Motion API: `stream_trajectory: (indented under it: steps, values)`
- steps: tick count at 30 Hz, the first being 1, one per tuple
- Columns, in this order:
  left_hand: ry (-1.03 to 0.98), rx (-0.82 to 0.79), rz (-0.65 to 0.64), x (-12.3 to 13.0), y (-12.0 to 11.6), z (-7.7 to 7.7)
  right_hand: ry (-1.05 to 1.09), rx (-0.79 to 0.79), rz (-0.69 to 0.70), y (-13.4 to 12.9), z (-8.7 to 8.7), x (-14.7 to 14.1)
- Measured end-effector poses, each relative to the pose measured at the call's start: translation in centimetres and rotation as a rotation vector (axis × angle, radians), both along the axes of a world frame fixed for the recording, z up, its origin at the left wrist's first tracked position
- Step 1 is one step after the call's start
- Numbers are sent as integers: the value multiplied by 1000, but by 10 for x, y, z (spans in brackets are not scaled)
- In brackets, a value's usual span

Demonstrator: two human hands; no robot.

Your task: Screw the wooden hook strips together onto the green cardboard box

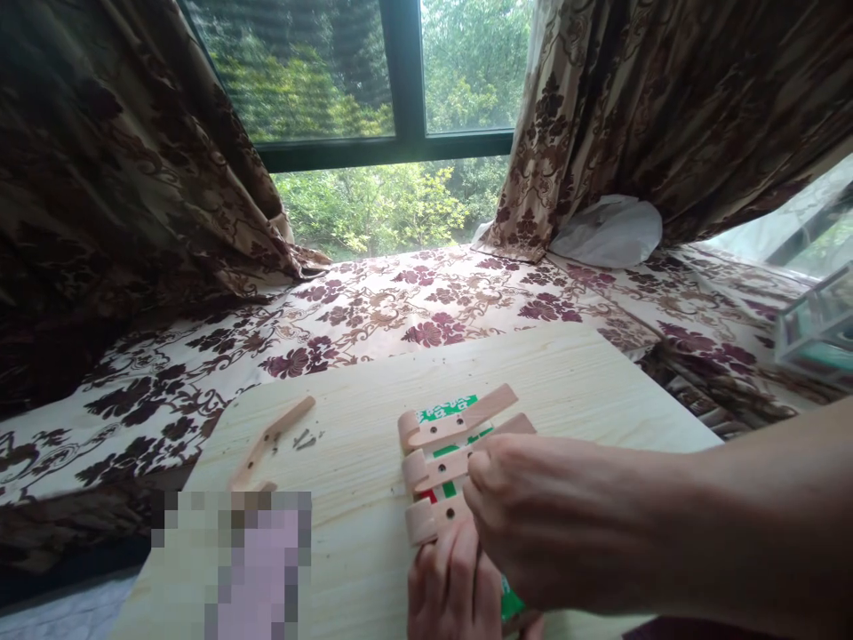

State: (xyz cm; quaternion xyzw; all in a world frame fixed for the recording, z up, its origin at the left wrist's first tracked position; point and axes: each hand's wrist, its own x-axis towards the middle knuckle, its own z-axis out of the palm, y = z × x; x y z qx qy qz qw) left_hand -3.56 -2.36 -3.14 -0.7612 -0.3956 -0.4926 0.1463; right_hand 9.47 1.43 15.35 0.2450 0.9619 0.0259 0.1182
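Observation:
Three light wooden hooks with screw holes lie side by side over a green, white and red printed sheet or packet (448, 407). They are the far hook (466, 422), the middle hook (423, 469) and the near hook (426, 520). My left hand (457, 582) has its fingers bent and pressed against the near hook, holding it down at the lower edge of the view. My right hand (526, 516) is closed above the near and middle hooks, its fingers pinched close to the near hook's screw hole. Whatever it grips is hidden.
Another wooden hook (273, 440) lies at the left of the pale wooden board (346, 533), beside several screws (305, 439). A pixelated patch covers the board's lower left. Behind are flowered cloth (433, 298), curtains, a window, a white bag (609, 231) and a clear box (817, 324).

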Motion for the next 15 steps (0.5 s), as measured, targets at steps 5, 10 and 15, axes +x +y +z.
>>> stream_trajectory:
  steps: [5, 10, 15]
  values:
    - [-37, -50, -5, 2, -2, 4, -173, -164, -250, 17, 16, -2]
    - [78, -68, -18, -4, -4, 10, -110, -129, -240, 22, 21, 3]
    - [143, -67, 6, -6, -6, 13, -129, 101, 24, 9, 10, 2]
